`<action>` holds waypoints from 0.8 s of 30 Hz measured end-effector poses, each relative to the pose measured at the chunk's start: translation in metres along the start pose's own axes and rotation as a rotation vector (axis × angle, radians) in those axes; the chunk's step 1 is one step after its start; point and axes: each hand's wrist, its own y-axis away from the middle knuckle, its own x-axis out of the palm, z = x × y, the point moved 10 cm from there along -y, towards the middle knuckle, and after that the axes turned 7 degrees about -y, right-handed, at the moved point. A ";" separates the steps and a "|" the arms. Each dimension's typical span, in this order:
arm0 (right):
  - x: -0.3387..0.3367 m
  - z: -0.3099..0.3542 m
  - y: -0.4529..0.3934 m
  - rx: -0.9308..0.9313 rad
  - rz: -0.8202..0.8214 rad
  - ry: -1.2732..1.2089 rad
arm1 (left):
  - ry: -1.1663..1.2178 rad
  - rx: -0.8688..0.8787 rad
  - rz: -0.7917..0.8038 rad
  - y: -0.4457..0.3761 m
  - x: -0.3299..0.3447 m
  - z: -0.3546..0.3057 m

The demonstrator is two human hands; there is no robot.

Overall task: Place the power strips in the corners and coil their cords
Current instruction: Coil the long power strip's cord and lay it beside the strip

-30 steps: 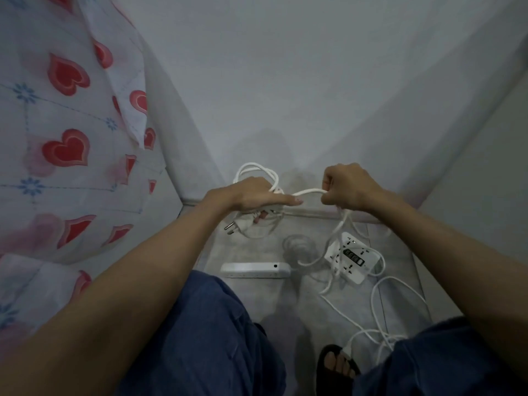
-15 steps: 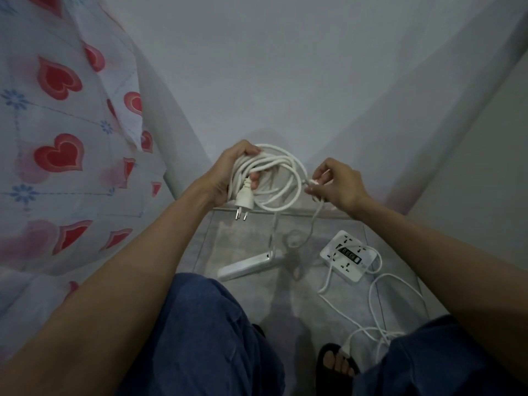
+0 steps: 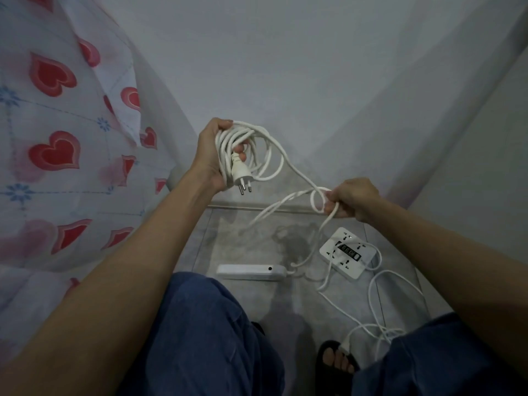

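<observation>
Coiling a cord over the floor

From the head view we grip the coiled white cord (image 3: 251,150) in our left hand (image 3: 211,155), plug (image 3: 239,174) dangling. Our right hand (image 3: 353,200) pinches a small loop. The long power strip (image 3: 251,272) and square power strip (image 3: 347,252) lie on the floor (image 3: 243,241).

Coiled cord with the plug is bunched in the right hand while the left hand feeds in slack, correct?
Not quite. In the head view the left hand grips the coiled cord and plug; the right hand feeds the slack.
</observation>
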 end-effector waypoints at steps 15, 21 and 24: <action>0.078 0.016 0.025 -0.489 0.428 0.722 | -0.022 -0.024 0.137 0.012 0.021 -0.004; 0.096 -0.010 0.057 -0.126 0.923 0.427 | 0.009 -0.009 0.235 0.018 0.044 -0.012; 0.076 -0.005 0.046 -0.046 0.884 0.290 | 0.036 -0.054 0.146 0.012 0.020 -0.006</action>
